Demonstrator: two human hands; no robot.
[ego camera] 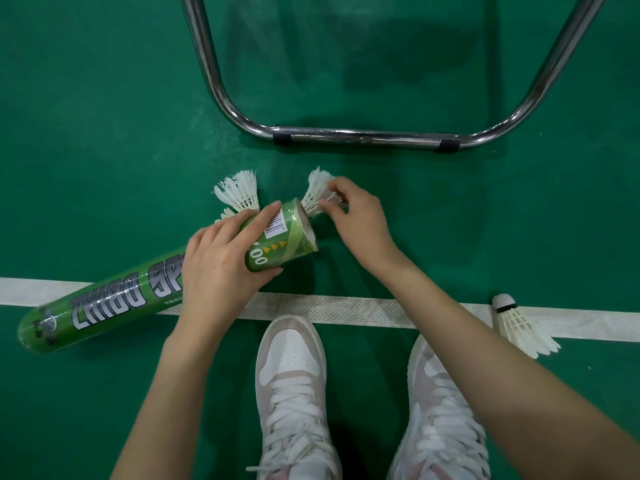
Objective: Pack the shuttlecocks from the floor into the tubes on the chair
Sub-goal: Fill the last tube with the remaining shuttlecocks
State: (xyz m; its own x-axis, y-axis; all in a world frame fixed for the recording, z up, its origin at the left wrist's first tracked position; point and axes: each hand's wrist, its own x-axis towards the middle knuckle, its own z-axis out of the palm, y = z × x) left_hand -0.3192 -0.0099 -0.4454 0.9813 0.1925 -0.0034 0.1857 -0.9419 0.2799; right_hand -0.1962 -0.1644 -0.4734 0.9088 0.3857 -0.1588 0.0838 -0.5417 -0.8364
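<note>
Green court floor (104,133) with a white line (346,311); chrome chair frame (346,137) at the top. Left hand (221,268): fingers wrapped round the green tube (114,303), held low with its open mouth toward the right hand. Right hand (356,220): fingertips pinch a shuttlecock (317,192) at the tube mouth, seemingly cork-first. Two shuttlecocks (239,195) lie behind the tube; another shuttlecock (516,323) lies on the line. White sneakers (294,375) below.

Head camera looks steeply down at floor (104,133).
</note>
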